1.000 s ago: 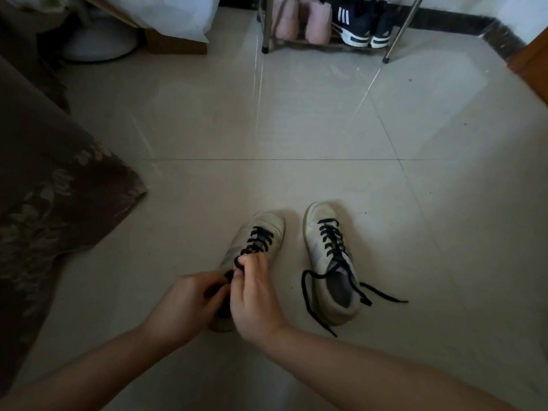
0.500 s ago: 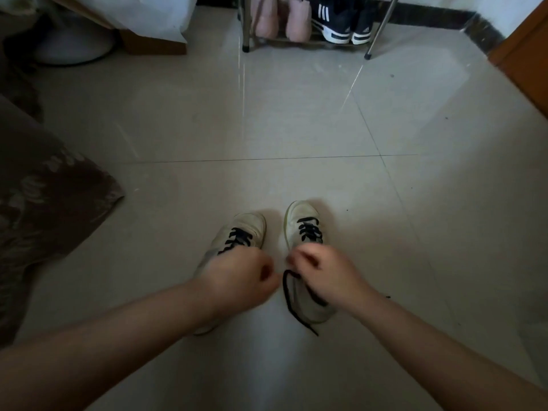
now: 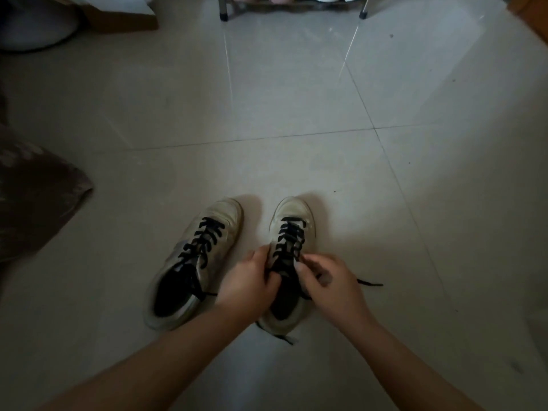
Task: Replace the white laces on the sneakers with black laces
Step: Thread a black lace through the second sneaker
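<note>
Head view, dim light. Two white sneakers stand side by side on the tiled floor (image 3: 296,108), toes pointing away from the person. Both already carry black laces; no white lace shows anywhere in view.

Left sneaker (image 3: 192,262): black lace (image 3: 204,241) crossed up through the eyelets, ends lying loose near the collar, one short end trailing onto the floor at the heel side. No hand on it.

Right sneaker (image 3: 292,262): black lace (image 3: 289,235) threaded up the front. Both hands work at its upper eyelets. Left hand (image 3: 246,286): fingers curled, grip clamped on the lace at the sneaker's left edge. Right hand (image 3: 329,280): thumb and fingers pinched together on the lace at the right edge. One free end runs out past the right hand onto the floor; another end pokes out beneath the heel.

Step in hand, as judged: finishing the right sneaker, either taking up slack at the top crossings or starting the knot. Which of the two, I cannot tell.

Next move calls for: even tension on both ends, both drawn clear of the sneaker, then crossing and tying. The end under the heel needs freeing first or it will snag. Left sneaker looks untied too and likely wants the same.

Shoe rack (image 3: 293,4) at the far edge; a brown cloth (image 3: 35,200) at left.
</note>
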A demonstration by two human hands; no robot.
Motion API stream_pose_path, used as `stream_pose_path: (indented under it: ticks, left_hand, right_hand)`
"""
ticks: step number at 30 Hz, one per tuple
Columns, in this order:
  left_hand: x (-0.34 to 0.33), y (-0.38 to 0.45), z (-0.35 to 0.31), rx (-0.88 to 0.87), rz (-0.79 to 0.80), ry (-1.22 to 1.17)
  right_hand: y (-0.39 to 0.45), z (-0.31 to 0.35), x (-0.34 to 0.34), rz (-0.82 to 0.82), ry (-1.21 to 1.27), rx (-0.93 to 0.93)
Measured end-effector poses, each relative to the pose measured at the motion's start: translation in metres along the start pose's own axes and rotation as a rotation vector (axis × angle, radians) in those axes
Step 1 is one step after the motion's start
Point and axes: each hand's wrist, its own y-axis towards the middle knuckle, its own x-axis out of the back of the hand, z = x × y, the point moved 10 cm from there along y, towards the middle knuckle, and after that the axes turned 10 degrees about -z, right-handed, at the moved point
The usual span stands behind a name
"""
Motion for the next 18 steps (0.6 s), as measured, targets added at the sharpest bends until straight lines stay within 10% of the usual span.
stream_pose_path:
  ticks: [18]
  left_hand:
    - [0.016, -0.003, -0.033, -0.524, -0.203, 0.462]
  right_hand:
    - [0.038, 0.036, -0.008, -0.171, -0.306, 0.300]
